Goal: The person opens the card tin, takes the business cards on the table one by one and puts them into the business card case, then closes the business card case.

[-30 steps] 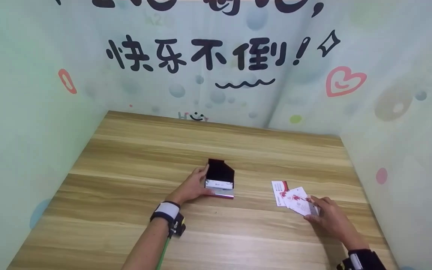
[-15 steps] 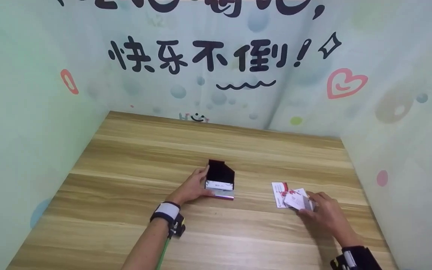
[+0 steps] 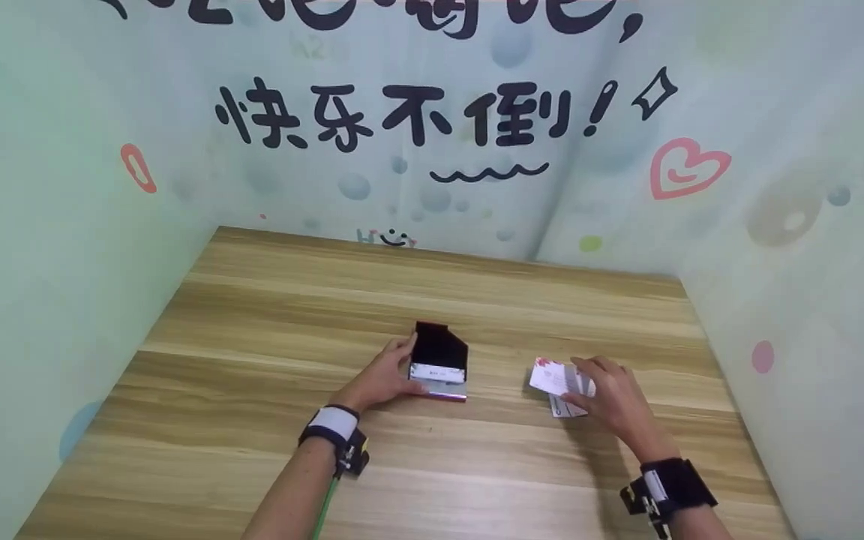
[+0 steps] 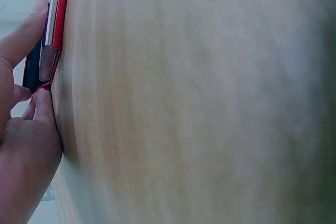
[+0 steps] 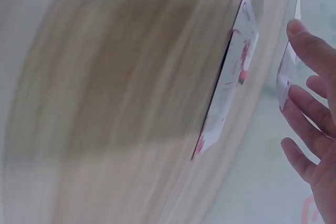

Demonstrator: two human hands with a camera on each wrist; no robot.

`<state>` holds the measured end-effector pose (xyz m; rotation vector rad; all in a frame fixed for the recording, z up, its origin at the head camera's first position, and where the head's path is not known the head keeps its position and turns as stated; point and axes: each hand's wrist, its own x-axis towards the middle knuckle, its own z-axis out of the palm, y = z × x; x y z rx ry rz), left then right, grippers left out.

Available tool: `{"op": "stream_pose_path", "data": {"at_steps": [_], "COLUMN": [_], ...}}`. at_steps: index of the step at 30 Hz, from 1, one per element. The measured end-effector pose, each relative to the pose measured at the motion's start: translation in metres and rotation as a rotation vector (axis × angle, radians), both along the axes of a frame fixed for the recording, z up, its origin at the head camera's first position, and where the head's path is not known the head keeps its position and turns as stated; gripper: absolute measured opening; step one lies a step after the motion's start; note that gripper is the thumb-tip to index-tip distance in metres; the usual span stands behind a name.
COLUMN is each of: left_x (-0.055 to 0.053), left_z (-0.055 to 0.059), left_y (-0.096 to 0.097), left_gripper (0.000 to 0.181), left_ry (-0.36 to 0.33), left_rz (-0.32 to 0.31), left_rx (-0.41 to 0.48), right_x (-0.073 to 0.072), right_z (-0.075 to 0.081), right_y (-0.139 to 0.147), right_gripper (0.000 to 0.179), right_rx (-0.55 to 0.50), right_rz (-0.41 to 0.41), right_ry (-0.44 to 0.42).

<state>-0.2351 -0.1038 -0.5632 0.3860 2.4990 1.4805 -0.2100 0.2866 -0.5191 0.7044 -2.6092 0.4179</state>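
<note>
A business card case (image 3: 439, 346) lies unfolded on the table, black-lined flap at the back, with a white card (image 3: 438, 373) in its silver tray. My left hand (image 3: 379, 378) grips the case by its left side, thumb at the tray. The left wrist view shows the red outside of the case (image 4: 64, 14) between thumb and fingers. My right hand (image 3: 613, 396) pinches a white business card (image 3: 549, 376) with pink flowers, raised and apart from the table. Below it lie overlapping cards (image 3: 565, 407), mostly hidden in the head view; the right wrist view shows these cards (image 5: 223, 95) better.
The wood-grain table (image 3: 289, 300) is enclosed by printed cloth walls (image 3: 432, 195) at the back and both sides. Wrist cameras are strapped to both forearms, and a green cord (image 3: 327, 502) runs along the left one.
My right hand has taken the top card off the loose cards, lifted it and moved left toward the case. The left hand and the case have stayed in place.
</note>
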Motion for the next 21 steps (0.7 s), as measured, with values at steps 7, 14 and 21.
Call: {"op": "stream_pose_path", "data": {"at_steps": [7, 14, 21], "left_x": [-0.001, -0.001, 0.000], "left_z": [0.002, 0.001, 0.000], "left_y": [0.000, 0.000, 0.000], "left_gripper": [0.106, 0.105, 0.106], "left_ry": [-0.015, -0.015, -0.008], "left_rz": [0.007, 0.006, 0.005], "left_rx": [-0.022, -0.020, -0.020], "right_x": [-0.008, -0.016, -0.020], "right_z": [0.008, 0.012, 0.014], "right_y": [-0.018, -0.031, -0.045], "right_gripper": [0.060, 0.056, 0.058], "right_rx": [0.003, -0.007, -0.002], "right_rz": [0.022, 0.063, 0.081], "right_ry": [-0.054, -0.031, -0.030]}}
